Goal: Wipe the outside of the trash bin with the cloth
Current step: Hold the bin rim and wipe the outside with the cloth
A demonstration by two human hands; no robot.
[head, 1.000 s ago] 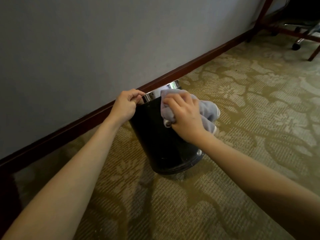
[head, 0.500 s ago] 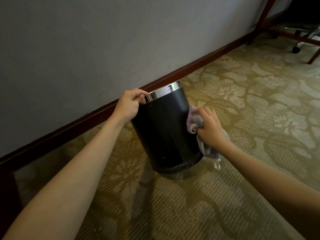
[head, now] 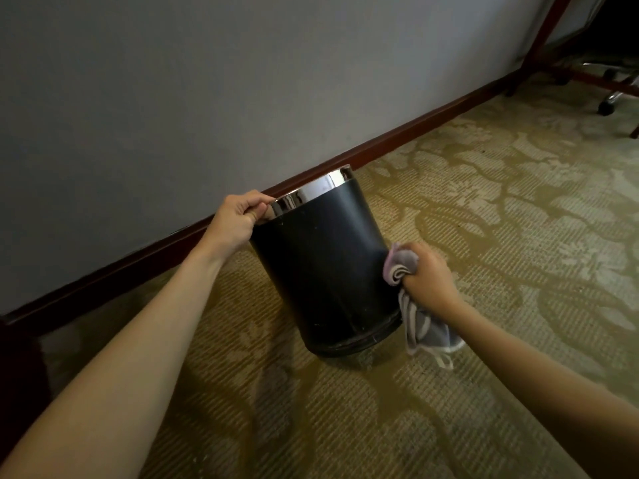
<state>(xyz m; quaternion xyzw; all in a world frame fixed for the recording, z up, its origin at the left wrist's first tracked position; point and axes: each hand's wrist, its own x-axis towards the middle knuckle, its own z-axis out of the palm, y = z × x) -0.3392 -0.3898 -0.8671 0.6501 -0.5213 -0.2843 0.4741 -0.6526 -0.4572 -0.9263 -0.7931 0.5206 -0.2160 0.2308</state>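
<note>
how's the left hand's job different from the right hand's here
The left hand pinches the bin's shiny rim at the top; the right hand sits lower, at the black side wall. The left grip is bare on metal; the right is bunched around the cloth, pressing it to the bin. Both touch the same bin.

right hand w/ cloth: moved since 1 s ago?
Yes. The right hand with the cloth went from near the trash bin's chrome rim down its right side.
</note>
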